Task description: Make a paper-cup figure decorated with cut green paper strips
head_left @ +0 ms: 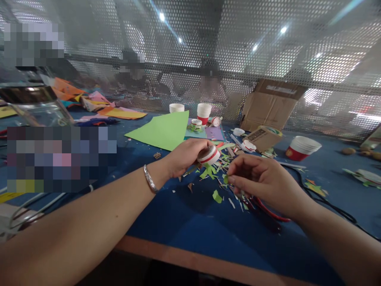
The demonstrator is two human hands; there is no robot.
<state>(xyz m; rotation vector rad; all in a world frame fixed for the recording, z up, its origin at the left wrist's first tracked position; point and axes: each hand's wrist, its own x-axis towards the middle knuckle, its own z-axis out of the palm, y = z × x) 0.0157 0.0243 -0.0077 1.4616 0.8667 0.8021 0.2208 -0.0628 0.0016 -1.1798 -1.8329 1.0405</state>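
My left hand (183, 157) is closed round a small red-and-white paper cup piece (208, 154), held a little above the blue table (208, 230). My right hand (262, 180) pinches a small green paper scrap (225, 179) between thumb and fingers, just right of the cup piece. Beneath both hands lies a litter of green and white paper cuttings (216, 196). Red-handled scissors (268, 212) lie on the table under my right hand, partly hidden by it.
A green paper sheet (163, 130) lies beyond my left hand. Paper cups (204, 111) and a red-and-white cup stack (302, 147) stand further back, beside cardboard boxes (272, 105). A black cable (327, 202) runs at right. A perforated metal screen (238, 51) closes off the far side.
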